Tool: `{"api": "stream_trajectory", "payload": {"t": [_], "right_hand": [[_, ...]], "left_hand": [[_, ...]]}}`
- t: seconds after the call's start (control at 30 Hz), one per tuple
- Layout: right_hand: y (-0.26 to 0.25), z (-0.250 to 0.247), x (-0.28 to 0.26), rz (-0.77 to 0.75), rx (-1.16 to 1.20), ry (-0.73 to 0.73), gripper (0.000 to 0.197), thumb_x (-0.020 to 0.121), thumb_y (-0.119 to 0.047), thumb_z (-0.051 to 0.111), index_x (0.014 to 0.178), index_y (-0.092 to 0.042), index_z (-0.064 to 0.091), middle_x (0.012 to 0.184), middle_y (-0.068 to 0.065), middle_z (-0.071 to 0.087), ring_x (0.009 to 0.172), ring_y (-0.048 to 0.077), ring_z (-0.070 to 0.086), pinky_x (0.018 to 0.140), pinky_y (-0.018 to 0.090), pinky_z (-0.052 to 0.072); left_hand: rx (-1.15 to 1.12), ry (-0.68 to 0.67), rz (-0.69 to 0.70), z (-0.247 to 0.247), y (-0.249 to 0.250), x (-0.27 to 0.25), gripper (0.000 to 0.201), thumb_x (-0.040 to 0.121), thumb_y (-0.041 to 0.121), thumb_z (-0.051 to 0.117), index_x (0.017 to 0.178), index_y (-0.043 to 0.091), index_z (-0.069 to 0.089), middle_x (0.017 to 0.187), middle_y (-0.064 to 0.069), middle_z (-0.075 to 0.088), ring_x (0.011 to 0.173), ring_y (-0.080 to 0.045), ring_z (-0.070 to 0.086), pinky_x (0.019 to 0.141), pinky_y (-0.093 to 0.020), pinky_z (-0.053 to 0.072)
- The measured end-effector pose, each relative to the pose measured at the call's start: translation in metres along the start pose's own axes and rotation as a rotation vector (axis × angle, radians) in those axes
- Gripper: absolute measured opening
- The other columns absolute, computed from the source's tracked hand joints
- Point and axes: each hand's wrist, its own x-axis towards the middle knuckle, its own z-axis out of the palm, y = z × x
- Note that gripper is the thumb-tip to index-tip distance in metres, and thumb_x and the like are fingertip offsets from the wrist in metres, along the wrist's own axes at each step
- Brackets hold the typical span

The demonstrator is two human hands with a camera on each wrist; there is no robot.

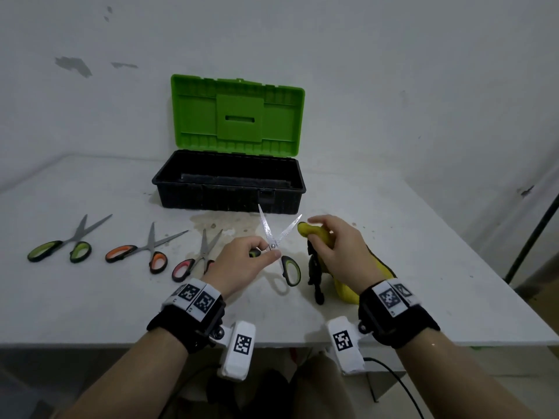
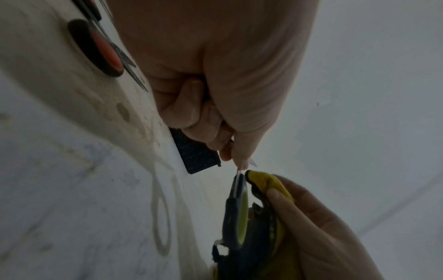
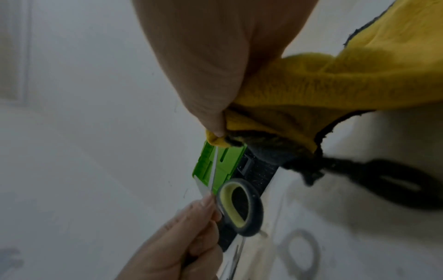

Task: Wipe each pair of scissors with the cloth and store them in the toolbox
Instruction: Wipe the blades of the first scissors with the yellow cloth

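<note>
My left hand [image 1: 254,257] pinches a pair of green-handled scissors [image 1: 279,237] near the pivot and holds them above the table with the blades spread and pointing away. One handle loop [image 3: 241,205] hangs free below the hand. My right hand [image 1: 335,237] grips a yellow cloth with a black edge [image 1: 313,232], bunched right beside the tip of the right blade. The toolbox [image 1: 230,189] stands open behind, with a black base and a raised green lid [image 1: 237,113]. Its inside looks empty of scissors.
Three more pairs lie on the white table [image 1: 423,267] to the left: green-handled [image 1: 65,243], orange-handled [image 1: 145,249] and pink-handled [image 1: 196,261]. A stain marks the table in front of the toolbox. The table's front edge runs just below my wrists.
</note>
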Motion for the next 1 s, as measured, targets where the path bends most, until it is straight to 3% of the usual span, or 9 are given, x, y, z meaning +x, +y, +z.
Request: {"api": "stream_trajectory", "payload": {"t": [0.13, 0.27, 0.4, 0.5, 0.63, 0.87, 1.0], "right_hand": [[-0.002, 0.009, 0.004, -0.196, -0.058, -0.013, 0.014, 0.088, -0.016, 0.069, 0.1, -0.023, 0.068, 0.096, -0.008, 0.063, 0.09, 0.003, 0.058, 0.081, 0.01, 0.042], [0.0, 0.017, 0.002, -0.211, -0.112, -0.158, 0.025, 0.092, -0.026, 0.065, 0.116, -0.019, 0.07, 0.101, -0.005, 0.062, 0.09, 0.002, 0.054, 0.083, 0.007, 0.04], [0.0, 0.015, -0.001, -0.236, -0.107, -0.198, 0.03, 0.097, -0.02, 0.058, 0.127, -0.017, 0.061, 0.11, -0.004, 0.062, 0.097, 0.002, 0.054, 0.085, 0.007, 0.039], [-0.001, 0.013, -0.001, -0.238, -0.096, -0.115, 0.026, 0.091, -0.017, 0.066, 0.117, -0.018, 0.065, 0.107, -0.006, 0.066, 0.094, 0.0, 0.057, 0.084, 0.01, 0.04], [0.002, 0.018, -0.001, -0.323, -0.089, -0.15, 0.021, 0.089, -0.011, 0.069, 0.108, -0.017, 0.073, 0.096, -0.007, 0.061, 0.084, -0.005, 0.054, 0.078, 0.007, 0.042], [0.004, 0.022, -0.002, -0.386, -0.219, -0.17, 0.017, 0.095, -0.016, 0.06, 0.107, -0.017, 0.072, 0.097, 0.002, 0.06, 0.083, 0.018, 0.062, 0.075, 0.033, 0.053], [0.01, 0.017, 0.008, -0.343, -0.251, -0.095, 0.014, 0.094, -0.013, 0.06, 0.099, -0.016, 0.073, 0.095, 0.0, 0.059, 0.078, 0.017, 0.061, 0.071, 0.035, 0.054]], "left_hand": [[-0.003, -0.01, 0.014, 0.005, 0.0, -0.001, 0.031, 0.087, 0.043, 0.071, 0.073, 0.016, 0.066, 0.056, 0.011, 0.052, 0.05, -0.006, 0.047, 0.059, -0.029, 0.04], [-0.037, -0.025, 0.029, 0.008, 0.002, 0.0, 0.031, 0.088, 0.039, 0.071, 0.072, 0.013, 0.064, 0.052, 0.009, 0.051, 0.046, -0.008, 0.044, 0.055, -0.028, 0.039], [-0.08, -0.026, 0.005, 0.007, 0.0, 0.001, 0.03, 0.088, 0.039, 0.071, 0.073, 0.014, 0.063, 0.05, 0.009, 0.051, 0.045, -0.011, 0.043, 0.053, -0.026, 0.038], [-0.072, -0.029, 0.002, 0.007, -0.001, 0.001, 0.031, 0.088, 0.041, 0.071, 0.073, 0.014, 0.063, 0.05, 0.007, 0.05, 0.045, -0.011, 0.042, 0.053, -0.027, 0.037], [-0.021, -0.038, 0.033, 0.011, -0.002, 0.002, 0.035, 0.087, 0.045, 0.071, 0.072, 0.014, 0.063, 0.055, 0.005, 0.049, 0.051, -0.013, 0.044, 0.058, -0.032, 0.038], [-0.018, -0.052, 0.038, 0.016, 0.0, 0.003, 0.035, 0.087, 0.043, 0.071, 0.071, 0.013, 0.06, 0.053, 0.008, 0.048, 0.049, -0.011, 0.041, 0.054, -0.031, 0.036], [-0.024, -0.051, 0.036, 0.016, -0.001, 0.003, 0.037, 0.086, 0.042, 0.072, 0.07, 0.012, 0.059, 0.053, 0.005, 0.046, 0.047, -0.011, 0.038, 0.053, -0.03, 0.034]]}}
